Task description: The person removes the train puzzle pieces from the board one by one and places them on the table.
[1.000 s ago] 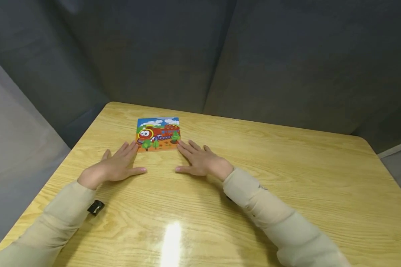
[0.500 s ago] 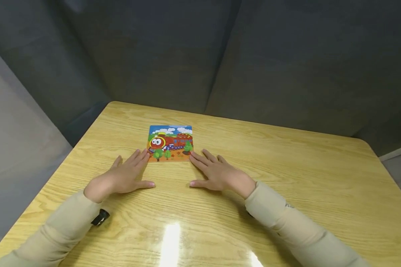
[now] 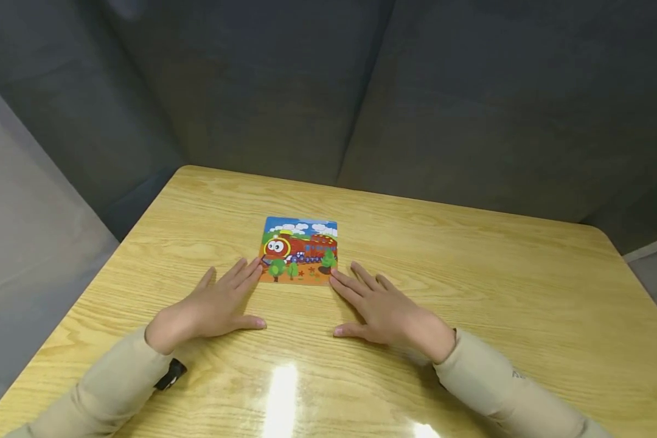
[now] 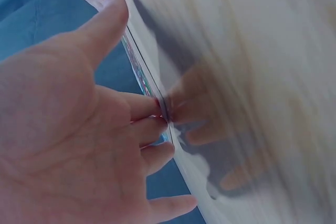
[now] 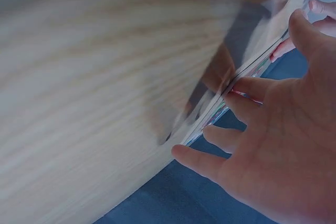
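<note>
A thin rectangular picture board (image 3: 300, 246) with a cartoon red train, trees and clouds lies flat on the wooden table (image 3: 471, 280). At its lower left corner, the fingertips of my left hand (image 3: 216, 307) touch the edge, fingers straight and spread, thumb pointing inward. My right hand (image 3: 389, 310) mirrors this at the lower right corner, fingers extended. In the left wrist view, the left hand (image 4: 79, 124) shows its palm side, and only a sliver of the board (image 4: 137, 66) is visible past the fingers. The right wrist view has the right hand (image 5: 283, 135) with fingertips by the board's edge.
A dark grey curtain (image 3: 285, 91) hangs behind the table's far edge. Lighter grey cloth (image 3: 22, 213) drops at the left side. Below the left sleeve a small black device (image 3: 171, 374) shows. Light glares off the tabletop near the front.
The picture board has slid toward the right and nearer to me across the table. Both hands have travelled with it, fingertips staying at its lower corners.
</note>
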{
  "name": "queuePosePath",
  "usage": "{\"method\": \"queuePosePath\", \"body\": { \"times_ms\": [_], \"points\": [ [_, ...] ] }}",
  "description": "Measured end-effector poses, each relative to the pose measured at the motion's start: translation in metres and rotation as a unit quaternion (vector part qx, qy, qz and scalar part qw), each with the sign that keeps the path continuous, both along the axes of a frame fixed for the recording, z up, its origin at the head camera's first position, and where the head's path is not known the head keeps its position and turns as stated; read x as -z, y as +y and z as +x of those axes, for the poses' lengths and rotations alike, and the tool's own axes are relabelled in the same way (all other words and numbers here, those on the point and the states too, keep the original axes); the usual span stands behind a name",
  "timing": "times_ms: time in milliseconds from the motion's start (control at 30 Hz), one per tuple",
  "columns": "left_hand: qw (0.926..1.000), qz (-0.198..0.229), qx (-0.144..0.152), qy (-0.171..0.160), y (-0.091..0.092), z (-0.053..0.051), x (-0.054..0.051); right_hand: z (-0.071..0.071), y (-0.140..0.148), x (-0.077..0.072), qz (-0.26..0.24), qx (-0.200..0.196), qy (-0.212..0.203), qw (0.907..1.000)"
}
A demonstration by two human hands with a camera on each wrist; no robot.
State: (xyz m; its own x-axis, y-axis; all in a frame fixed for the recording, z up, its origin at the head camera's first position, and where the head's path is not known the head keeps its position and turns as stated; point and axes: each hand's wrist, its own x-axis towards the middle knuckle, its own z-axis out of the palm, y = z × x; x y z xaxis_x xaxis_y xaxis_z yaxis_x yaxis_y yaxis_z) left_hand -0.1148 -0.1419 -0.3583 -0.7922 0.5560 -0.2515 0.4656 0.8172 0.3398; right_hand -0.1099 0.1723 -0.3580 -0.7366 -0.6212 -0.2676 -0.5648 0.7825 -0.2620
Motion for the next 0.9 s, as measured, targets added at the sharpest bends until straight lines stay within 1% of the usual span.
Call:
{"method": "queuePosePath", "body": {
  "times_ms": [233,500,667,900],
  "points": [
    [0.9997,0.01,0.021,0.0,0.009,0.012,-0.002,0.017,0.014,0.0,-0.028,-0.003,-0.003,0.9996],
    [0.9988,0.024,0.043,-0.008,0.02,0.024,-0.002,0.036,0.034,0.001,-0.036,0.005,-0.002,0.9993],
    [0.998,0.029,0.057,-0.003,0.026,0.029,0.001,0.047,0.045,0.003,-0.045,0.013,-0.002,0.9989],
    [0.9968,0.026,0.076,0.002,0.032,0.038,0.0,0.061,0.057,0.002,-0.054,0.021,-0.004,0.9983]
  ]
}}
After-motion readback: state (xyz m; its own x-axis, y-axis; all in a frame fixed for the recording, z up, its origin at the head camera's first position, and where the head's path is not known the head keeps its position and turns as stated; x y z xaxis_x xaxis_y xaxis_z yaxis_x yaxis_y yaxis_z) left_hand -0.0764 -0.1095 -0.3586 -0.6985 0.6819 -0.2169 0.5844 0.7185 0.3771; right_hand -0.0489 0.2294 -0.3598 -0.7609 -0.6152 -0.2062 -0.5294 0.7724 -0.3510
